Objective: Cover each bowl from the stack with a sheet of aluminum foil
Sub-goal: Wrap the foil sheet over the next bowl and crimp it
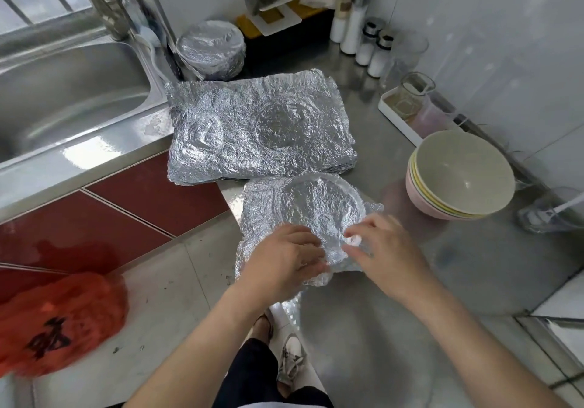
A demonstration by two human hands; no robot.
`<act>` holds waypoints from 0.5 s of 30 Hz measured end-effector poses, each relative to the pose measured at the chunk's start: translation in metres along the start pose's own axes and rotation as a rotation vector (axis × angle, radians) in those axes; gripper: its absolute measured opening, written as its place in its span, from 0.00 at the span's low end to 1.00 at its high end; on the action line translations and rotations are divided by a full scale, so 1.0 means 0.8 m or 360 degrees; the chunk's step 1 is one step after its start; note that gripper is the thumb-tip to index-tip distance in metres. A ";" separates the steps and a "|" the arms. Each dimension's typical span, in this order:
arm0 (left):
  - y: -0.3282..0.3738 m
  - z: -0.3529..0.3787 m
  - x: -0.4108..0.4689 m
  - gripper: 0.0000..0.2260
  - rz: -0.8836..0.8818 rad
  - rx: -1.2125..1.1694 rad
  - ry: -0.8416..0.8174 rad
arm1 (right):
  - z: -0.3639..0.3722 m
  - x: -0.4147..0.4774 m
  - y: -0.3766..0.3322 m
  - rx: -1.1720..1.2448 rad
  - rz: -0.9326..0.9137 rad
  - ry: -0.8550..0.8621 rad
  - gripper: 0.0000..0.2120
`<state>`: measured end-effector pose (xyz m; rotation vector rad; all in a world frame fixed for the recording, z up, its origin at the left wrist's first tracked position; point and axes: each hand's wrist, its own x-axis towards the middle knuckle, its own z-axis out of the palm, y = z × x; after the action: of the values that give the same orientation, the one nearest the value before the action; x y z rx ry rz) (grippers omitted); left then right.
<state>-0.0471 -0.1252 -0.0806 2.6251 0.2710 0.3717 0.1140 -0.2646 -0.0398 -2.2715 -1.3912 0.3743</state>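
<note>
Two hands work the near edge of the covered bowl (319,208), which sits at the front corner of the steel counter (395,328), directly before me. My left hand (284,259) is at the bowl's near-left side, fingers curled down over the foil sheet (257,218) and gripping it against the rim. My right hand (390,256) is at the near-right side, its fingertips (352,238) bent in and touching the foil. They are blurred, so I cannot tell whether they pinch it or only press. The two hands almost meet at the bowl's near rim.

Over the bowl's mouth the foil is moulded round, but along the bowl's left side it stands out as a loose, squarish flap. I judge that flap wants tucking next. It lies left of and beyond my left hand, so the left hand is the nearer one.

Right of the bowl, apart from it, stands the stack of bowls (458,177), uncovered, mouths up. Just beyond the bowl lies the pile of foil sheets (259,126), its long axis running left to right. Farther beyond, past the pile, sit the wrapped bowls (210,48).
</note>
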 end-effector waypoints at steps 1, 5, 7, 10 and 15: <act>-0.001 0.002 0.000 0.15 0.0016 0.0012 -0.0015 | 0.005 0.001 0.000 -0.0053 -0.0171 -0.0101 0.08; -0.005 0.009 0.000 0.13 0.0110 0.0068 -0.0080 | 0.031 -0.001 0.012 -0.0320 -0.0581 -0.0228 0.10; -0.007 0.013 -0.001 0.13 0.0155 0.0134 -0.0074 | 0.039 0.001 0.017 -0.0386 -0.0672 -0.0135 0.06; -0.007 0.019 -0.005 0.12 0.0225 0.0196 0.0023 | 0.047 0.000 0.021 -0.0473 -0.0820 -0.0010 0.06; 0.006 0.037 -0.011 0.11 0.0220 0.0274 0.0218 | 0.040 0.004 0.025 -0.0448 -0.0913 -0.0018 0.07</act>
<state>-0.0455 -0.1439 -0.1053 2.8001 0.1735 0.6011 0.1164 -0.2618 -0.0777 -1.9404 -2.1176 0.0010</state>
